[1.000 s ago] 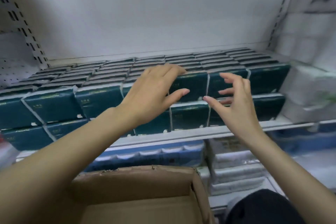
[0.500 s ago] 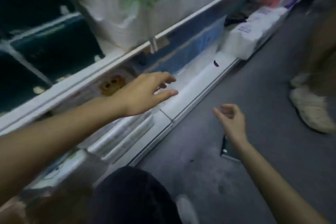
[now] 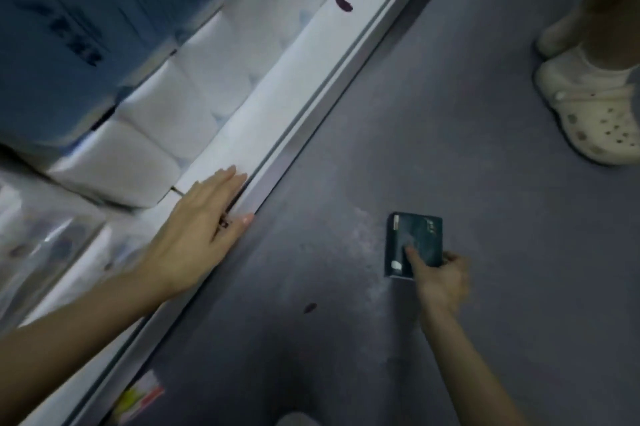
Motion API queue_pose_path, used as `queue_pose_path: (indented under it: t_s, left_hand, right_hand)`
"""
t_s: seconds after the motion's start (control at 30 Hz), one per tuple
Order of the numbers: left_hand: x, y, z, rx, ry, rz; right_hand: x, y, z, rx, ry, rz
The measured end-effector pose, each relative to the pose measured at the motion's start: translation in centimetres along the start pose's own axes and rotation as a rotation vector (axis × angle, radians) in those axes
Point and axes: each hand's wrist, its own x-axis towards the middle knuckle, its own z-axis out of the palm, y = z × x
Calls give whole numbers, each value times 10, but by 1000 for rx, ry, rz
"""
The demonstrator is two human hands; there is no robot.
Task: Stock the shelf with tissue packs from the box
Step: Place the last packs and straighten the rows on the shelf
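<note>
On the grey floor point(image 3: 467, 121), apart from the bottom shelf point(image 3: 266, 121), one tissue pack point(image 3: 420, 235) lies flat: dark green, rectangular, glossy wrap, white marks along one edge. Right hand point(image 3: 441, 282) pinches its near edge, thumb on top, fingers curled beside. Left hand point(image 3: 197, 231) rests on the shelf lip, fingers straight, together. Recommended: take a fuller grip across the pack before lifting, as the wrap looks slippery

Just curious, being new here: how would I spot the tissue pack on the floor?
Look at the grey floor right of the white shelf edge. There the right hand pinches a flat tissue pack. It alone is dark teal; the shelved packs are white or blue.
</note>
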Motion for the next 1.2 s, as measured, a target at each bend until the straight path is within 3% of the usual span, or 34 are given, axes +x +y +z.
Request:
queue_pose_path:
  t_s: [0.13,0.27,0.5,0.7,1.0,1.2]
  left_hand:
    - [-7,-23,19,93,15,57]
    - [-10,-24,27,87,52,60]
    - [-10,-23,26,35,46,52]
    - [-10,-2,17,2,-62,-69]
    - [-31,60,-95,-203,-177,-191]
    - [-87,102,-181,-426,56,-154]
  right_hand:
    - [1,8,21,-18,11,36]
    - [-21,-4,32,-50,30,-104]
    - [-53,-21,43,116,-150,-230]
    - [-86,-49,26,271,-388,-367]
    - [-150,-120,-68,398,-647,-658]
    - [-214,-176,-142,419,-678,-907]
